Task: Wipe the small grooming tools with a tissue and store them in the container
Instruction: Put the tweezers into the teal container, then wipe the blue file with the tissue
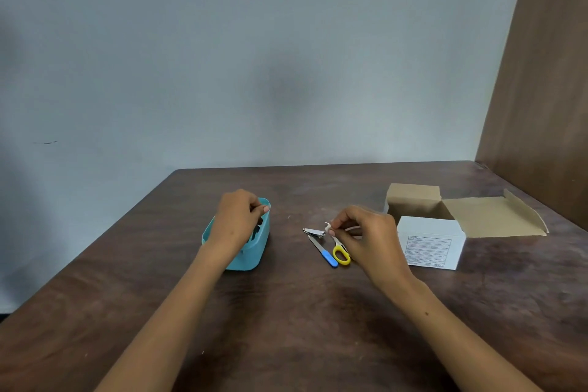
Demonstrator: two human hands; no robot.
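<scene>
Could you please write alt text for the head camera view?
A left hand reaches into a blue container while the right hand pinches a tissue above clippers, a file and scissors on a table. An open box sits right.

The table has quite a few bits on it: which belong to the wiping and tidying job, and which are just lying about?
Part of the job:
blue container
nail clipper
nail file
yellow scissors
tissue, pinched in the right hand
left hand, at the container

Just lying about:
open cardboard box
</scene>
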